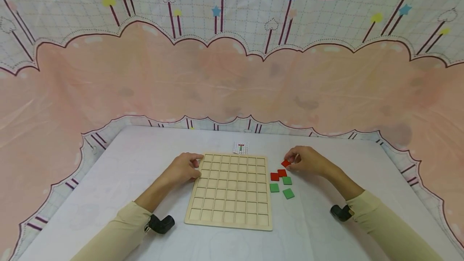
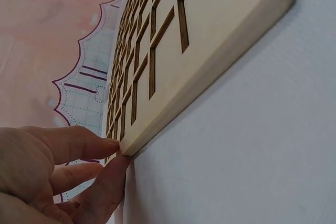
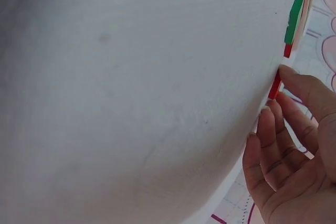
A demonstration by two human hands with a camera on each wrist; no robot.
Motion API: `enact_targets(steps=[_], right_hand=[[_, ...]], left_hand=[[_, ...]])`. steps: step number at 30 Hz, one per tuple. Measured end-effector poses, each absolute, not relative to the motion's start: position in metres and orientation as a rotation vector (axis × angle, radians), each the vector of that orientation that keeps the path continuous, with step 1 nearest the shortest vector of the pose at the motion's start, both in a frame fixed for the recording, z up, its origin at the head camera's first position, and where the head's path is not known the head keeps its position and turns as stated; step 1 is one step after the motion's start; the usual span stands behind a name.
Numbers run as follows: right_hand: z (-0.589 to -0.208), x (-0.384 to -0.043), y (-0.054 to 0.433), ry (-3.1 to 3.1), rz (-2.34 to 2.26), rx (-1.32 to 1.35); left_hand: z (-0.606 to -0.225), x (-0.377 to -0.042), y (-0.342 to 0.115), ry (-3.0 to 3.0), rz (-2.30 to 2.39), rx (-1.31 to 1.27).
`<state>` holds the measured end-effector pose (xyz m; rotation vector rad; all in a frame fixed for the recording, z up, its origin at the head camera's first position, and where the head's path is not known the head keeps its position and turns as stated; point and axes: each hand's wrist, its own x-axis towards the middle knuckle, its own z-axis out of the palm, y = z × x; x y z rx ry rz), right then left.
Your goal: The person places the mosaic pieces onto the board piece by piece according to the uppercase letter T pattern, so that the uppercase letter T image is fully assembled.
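A light wooden grid board [image 1: 232, 184] lies on the white table. My left hand [image 1: 182, 167] is at its far left corner, with the index finger and thumb touching the edge a little apart; the left wrist view shows those fingertips against the wooden rim [image 2: 173, 114]. Right of the board, my right hand [image 1: 306, 160] pinches a red square tile [image 1: 286, 163] between thumb and index finger. In the right wrist view this red tile [image 3: 275, 84] is seen edge-on, close to the tabletop. Two red tiles [image 1: 274, 177] and three green tiles [image 1: 274, 188] lie nearby.
A small printed grid card [image 1: 241, 148] with a coloured T-shaped pattern lies just beyond the board's far edge. A pink and white patterned cloth [image 1: 232, 79] hangs behind the table [image 1: 326, 228]. Each wrist wears a black device [image 1: 162, 224].
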<state>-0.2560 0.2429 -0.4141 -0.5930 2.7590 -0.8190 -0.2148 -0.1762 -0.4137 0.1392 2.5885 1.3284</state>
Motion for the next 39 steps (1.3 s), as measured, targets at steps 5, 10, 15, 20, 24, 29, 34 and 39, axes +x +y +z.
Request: enact_targets(steps=[5,10,15,20,24,29,34,39], right_hand=[[-0.413,-0.256,0.242,2.778,-0.785,-0.599],[-0.412,-0.258,0.242,2.797,-0.721,-0.61],[-0.411,-0.258,0.243,2.805,-0.693,-0.624],[-0.409,-0.258,0.242,2.809,-0.71,-0.63],[-0.407,-0.259,0.24,2.804,-0.727,-0.637],[-0.406,-0.261,0.239,2.795,-0.747,-0.694],[-0.404,-0.263,0.237,2.776,-0.775,-0.754],[-0.401,-0.265,0.234,2.766,-0.799,-0.786]], left_hand=[[-0.414,-0.214,-0.176,2.599,1.327,0.137],[-0.416,-0.214,-0.174,2.588,1.34,0.123],[-0.417,-0.214,-0.174,2.582,1.36,0.117],[-0.416,-0.213,-0.174,2.575,1.379,0.1],[-0.416,-0.211,-0.175,2.584,1.38,0.094],[-0.417,-0.211,-0.176,2.585,1.371,0.105],[-0.418,-0.212,-0.178,2.566,1.375,0.13],[-0.417,-0.213,-0.181,2.562,1.369,0.167]])
